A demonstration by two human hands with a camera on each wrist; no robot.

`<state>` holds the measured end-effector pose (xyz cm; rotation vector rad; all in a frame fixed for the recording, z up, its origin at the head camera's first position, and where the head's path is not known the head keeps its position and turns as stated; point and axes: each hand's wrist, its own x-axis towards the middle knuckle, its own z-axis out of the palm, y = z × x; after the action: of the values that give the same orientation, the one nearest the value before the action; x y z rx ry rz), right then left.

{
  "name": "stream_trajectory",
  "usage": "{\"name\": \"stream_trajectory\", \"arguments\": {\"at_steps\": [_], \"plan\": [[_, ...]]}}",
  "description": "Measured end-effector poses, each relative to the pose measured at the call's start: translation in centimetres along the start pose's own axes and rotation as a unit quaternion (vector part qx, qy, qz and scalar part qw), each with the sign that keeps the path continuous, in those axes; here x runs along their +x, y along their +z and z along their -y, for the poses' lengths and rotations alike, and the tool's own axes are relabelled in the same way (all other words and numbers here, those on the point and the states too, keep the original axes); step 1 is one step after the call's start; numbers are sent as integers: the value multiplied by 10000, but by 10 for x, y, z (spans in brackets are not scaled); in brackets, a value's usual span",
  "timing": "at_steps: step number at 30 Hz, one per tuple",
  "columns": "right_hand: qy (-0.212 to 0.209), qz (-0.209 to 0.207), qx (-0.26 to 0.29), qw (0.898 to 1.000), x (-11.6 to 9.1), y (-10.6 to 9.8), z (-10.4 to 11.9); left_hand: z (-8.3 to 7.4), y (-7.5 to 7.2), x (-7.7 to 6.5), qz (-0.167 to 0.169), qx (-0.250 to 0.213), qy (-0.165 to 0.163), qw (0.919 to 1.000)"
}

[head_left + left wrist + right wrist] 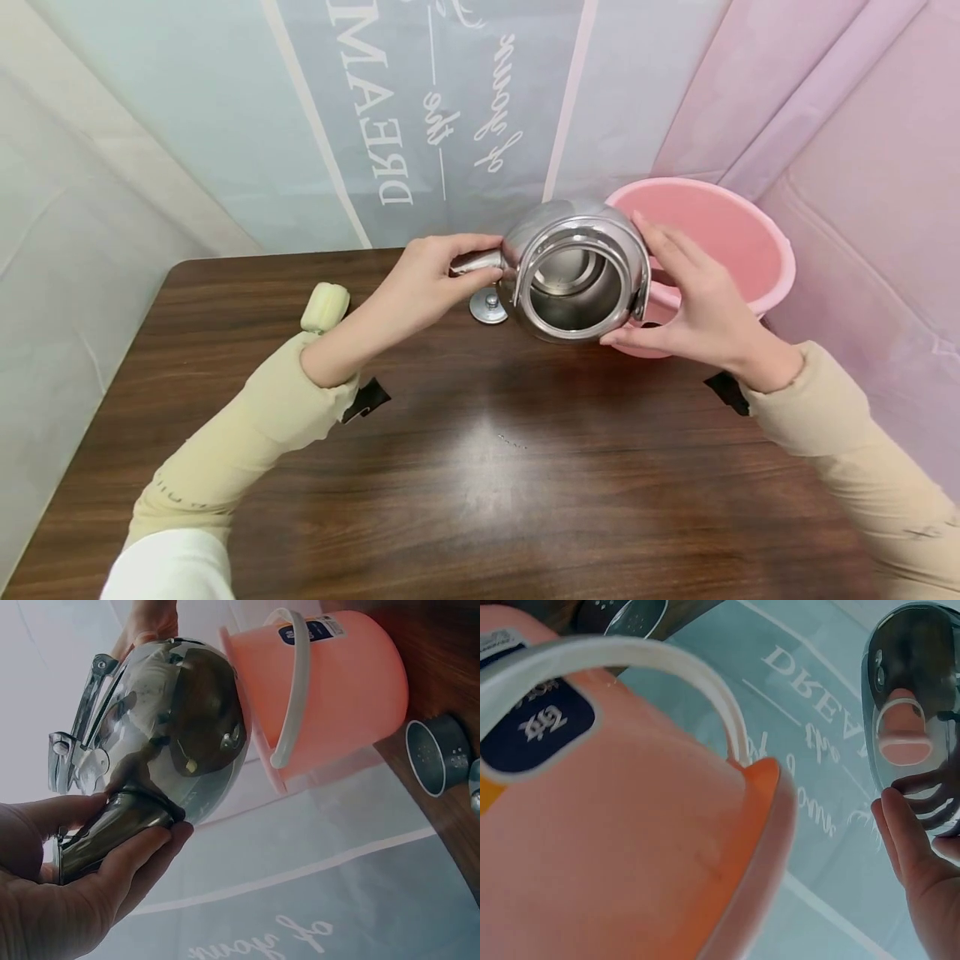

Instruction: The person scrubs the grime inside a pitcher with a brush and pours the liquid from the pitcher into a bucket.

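Note:
A shiny steel kettle (pixel 577 275) is held up above the table, tilted so its lidless round mouth faces the head camera. My left hand (pixel 431 275) grips its short spout (pixel 120 832), thumb on one side and fingers on the other. At the opposite side my right hand (pixel 690 304) holds the kettle's rounded body, fingers at the top and thumb by the lower rim. The kettle's handle (pixel 90 705) lies folded down along the rim. Behind the left hand, the kettle's lid (pixel 488 310) with its knob rests on the table.
A pink bucket (pixel 780 267) with a white handle (pixel 296 690) stands at the back right, behind the right hand. Near the lid is a perforated metal strainer cup (pixel 442 754). A pale ribbed sponge (pixel 326 307) lies left on the dark wooden table (pixel 420 500). Printed curtains hang behind.

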<state>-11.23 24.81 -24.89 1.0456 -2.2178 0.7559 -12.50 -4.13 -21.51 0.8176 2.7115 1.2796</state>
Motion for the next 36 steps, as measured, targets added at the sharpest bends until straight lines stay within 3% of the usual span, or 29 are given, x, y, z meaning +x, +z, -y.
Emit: {"name": "stream_trajectory", "arguments": {"at_steps": [5, 14, 29, 36], "plan": [[222, 194, 332, 9990, -1, 5, 4, 2, -4, -6, 82, 107, -138, 9998], [75, 258, 604, 9978, -1, 19, 5, 9, -7, -19, 162, 455, -226, 9986], [619, 862, 1349, 9852, 1, 31, 15, 24, -12, -34, 50, 742, -213, 9970], [878, 1015, 1377, 9813, 3, 38, 20, 31, -16, -40, 43, 803, -248, 9965]]}}
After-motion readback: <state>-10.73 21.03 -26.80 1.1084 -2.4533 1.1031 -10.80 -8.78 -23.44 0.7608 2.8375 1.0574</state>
